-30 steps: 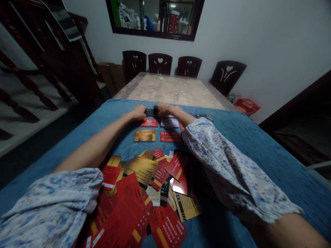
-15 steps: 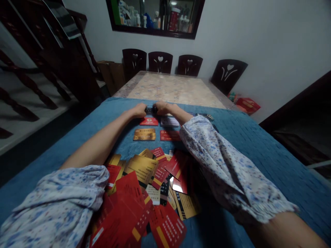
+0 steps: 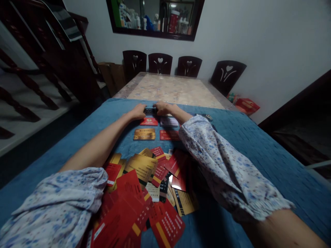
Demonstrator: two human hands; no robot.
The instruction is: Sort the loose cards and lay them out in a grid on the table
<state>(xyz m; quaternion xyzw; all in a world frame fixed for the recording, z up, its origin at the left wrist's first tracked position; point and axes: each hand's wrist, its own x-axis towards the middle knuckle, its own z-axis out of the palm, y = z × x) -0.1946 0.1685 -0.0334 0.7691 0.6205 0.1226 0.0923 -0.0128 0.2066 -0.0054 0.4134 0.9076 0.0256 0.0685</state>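
Observation:
Both arms reach far across the blue cloth (image 3: 253,144). My left hand (image 3: 138,111) and my right hand (image 3: 162,108) are closed on the two ends of a black card (image 3: 150,111) at the far edge of the cloth. Just nearer lie a red card (image 3: 149,121) and a pale card (image 3: 169,121), then a gold card (image 3: 144,134) and another red card (image 3: 169,135), laid flat in rows. A loose heap of red, gold and black cards (image 3: 144,193) lies close to me between my floral sleeves.
Beyond the cloth the marble tabletop (image 3: 173,89) runs to several dark chairs (image 3: 160,63) at the wall. A dark wooden staircase (image 3: 38,58) stands at the left. A red packet (image 3: 245,105) lies on the floor at the right.

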